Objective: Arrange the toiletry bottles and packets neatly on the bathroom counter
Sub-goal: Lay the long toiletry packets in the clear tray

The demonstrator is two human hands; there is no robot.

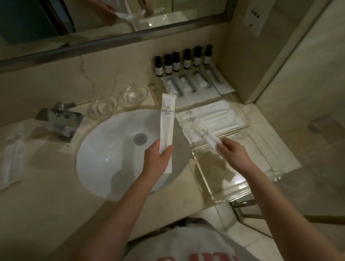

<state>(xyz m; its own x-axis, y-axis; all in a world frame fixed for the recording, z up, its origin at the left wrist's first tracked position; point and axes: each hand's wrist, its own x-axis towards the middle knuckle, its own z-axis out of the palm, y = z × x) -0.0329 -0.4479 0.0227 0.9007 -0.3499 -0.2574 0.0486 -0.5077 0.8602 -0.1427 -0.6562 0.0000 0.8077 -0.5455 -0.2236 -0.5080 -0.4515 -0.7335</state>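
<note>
My left hand [158, 162] grips a long white packet [167, 122] by its lower end, upright over the sink. My right hand [231, 153] holds a second white packet [202, 133], blurred, slanting over the clear tray [234, 191] at the right. Several white packets [215, 115] lie side by side in the far part of that tray. Behind them, flat white packets with dark windows [192, 85] lie in a row. Several dark bottles with white labels [181, 61] stand along the wall.
The white sink basin [113, 157] fills the middle, with a chrome tap [61, 117] at its left. Two glass dishes [119, 102] sit behind the basin. More white packets and round pads [6, 162] lie on the counter at far left. A mirror [94, 10] spans the back wall.
</note>
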